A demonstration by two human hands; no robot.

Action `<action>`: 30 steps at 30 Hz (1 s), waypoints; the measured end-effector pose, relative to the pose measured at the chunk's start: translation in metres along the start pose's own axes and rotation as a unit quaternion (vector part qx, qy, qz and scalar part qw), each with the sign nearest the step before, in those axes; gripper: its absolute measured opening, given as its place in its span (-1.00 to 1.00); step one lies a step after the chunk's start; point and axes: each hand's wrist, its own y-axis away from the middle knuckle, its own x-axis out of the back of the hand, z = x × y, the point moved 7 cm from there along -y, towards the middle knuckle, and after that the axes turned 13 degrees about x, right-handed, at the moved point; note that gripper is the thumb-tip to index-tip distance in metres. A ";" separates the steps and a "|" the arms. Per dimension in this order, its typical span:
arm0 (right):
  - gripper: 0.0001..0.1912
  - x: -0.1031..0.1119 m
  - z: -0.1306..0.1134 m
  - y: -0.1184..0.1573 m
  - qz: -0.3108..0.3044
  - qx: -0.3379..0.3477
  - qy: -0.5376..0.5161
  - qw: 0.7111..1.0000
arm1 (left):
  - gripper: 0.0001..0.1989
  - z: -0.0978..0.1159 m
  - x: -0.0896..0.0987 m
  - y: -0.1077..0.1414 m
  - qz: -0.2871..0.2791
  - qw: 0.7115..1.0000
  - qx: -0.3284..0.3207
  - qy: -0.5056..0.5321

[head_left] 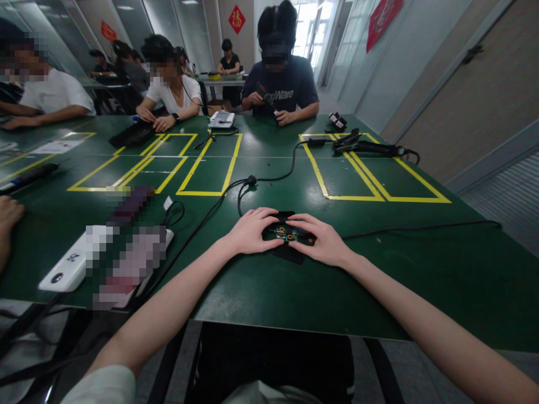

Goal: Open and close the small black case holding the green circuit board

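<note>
A small black device with an exposed green circuit board [287, 233] lies between my hands on the table, close in front of me. My left hand [254, 231] curves round its left side, thumb at the near edge and fingers at the far edge. On the other side, my right hand [324, 238] grips it the same way, with thumb and fingers bent around the board. A flat black piece [288, 254] shows just below the thumbs; whether it is joined to the device I cannot tell. My palms hide both ends of the device.
Black cables [219, 205] run across the green table [269, 292], which has yellow tape outlines [353, 198]. To the left lie a white power bank [73, 261] and blurred flat items. A black tool [370, 147] rests at the far right. Co-workers sit opposite, one [280, 84] holding a tool.
</note>
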 end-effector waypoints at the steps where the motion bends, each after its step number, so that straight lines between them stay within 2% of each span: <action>1: -0.52 0.000 0.000 0.000 -0.001 -0.001 -0.001 1.000 | -0.56 -0.001 0.001 0.000 0.004 1.000 -0.001 0.009; 3: -0.49 0.001 0.000 0.000 0.000 -0.006 -0.007 1.000 | -0.59 -0.002 0.003 0.000 0.011 0.999 -0.011 0.033; 7: -0.62 -0.001 0.003 -0.002 -0.006 -0.023 -0.028 0.999 | -0.72 -0.008 0.006 -0.001 0.020 0.998 -0.009 0.060; 10: -0.68 -0.001 0.003 -0.005 0.002 -0.023 -0.015 1.000 | -0.73 -0.014 0.005 -0.002 0.001 0.998 0.019 0.066; 18: -0.77 -0.008 0.010 -0.017 0.010 -0.005 -0.004 1.000 | -0.78 -0.021 0.002 -0.006 -0.026 0.997 0.043 0.061; 22: -0.73 -0.009 0.012 -0.020 0.010 -0.006 -0.014 1.000 | -0.79 -0.027 0.002 -0.007 -0.025 0.997 0.055 0.053; 27: -0.60 0.002 0.009 -0.012 0.028 0.007 0.006 1.000 | -0.77 -0.026 0.005 -0.007 -0.010 0.998 0.035 0.041; 30: -0.62 0.005 0.009 -0.010 0.032 0.013 0.013 0.999 | -0.76 -0.025 0.004 -0.007 -0.003 0.999 0.028 0.038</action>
